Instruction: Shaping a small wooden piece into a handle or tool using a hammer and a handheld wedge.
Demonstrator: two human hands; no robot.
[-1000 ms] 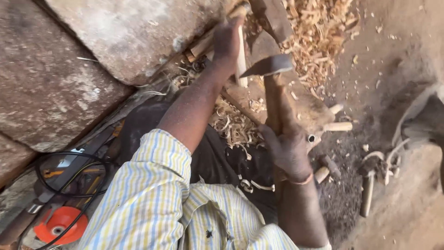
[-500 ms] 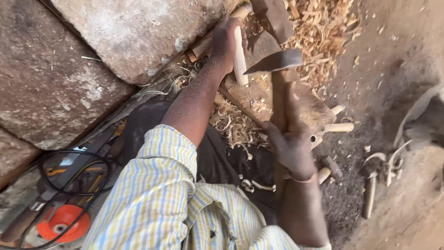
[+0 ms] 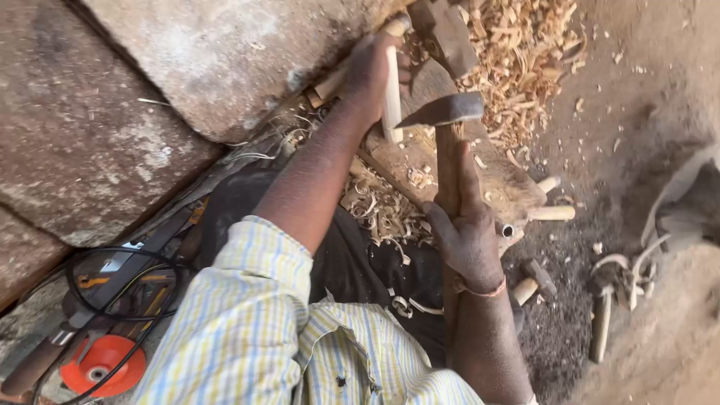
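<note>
My left hand (image 3: 367, 71) is shut on a pale wooden stick (image 3: 391, 101) and holds it upright on a worn wooden block (image 3: 487, 176). My right hand (image 3: 469, 240) grips the wooden handle (image 3: 448, 161) of an adze. Its dark metal head (image 3: 442, 110) sits just right of the stick, with the edge pointing at it. My left arm wears a sleeve striped yellow and blue. Curled wood shavings (image 3: 379, 210) lie between my arms.
Large flat stones (image 3: 112, 135) fill the left side. A heap of shavings (image 3: 525, 52) lies beyond the block. An orange-disc power tool (image 3: 101, 364) with a black cable (image 3: 120, 281) lies at the lower left. Small mallets (image 3: 604, 315) and wooden pegs (image 3: 551, 214) rest on dark soil at the right.
The adze head has shifted only a little beside the stick, up and then down again. Both hands keep their grips.
</note>
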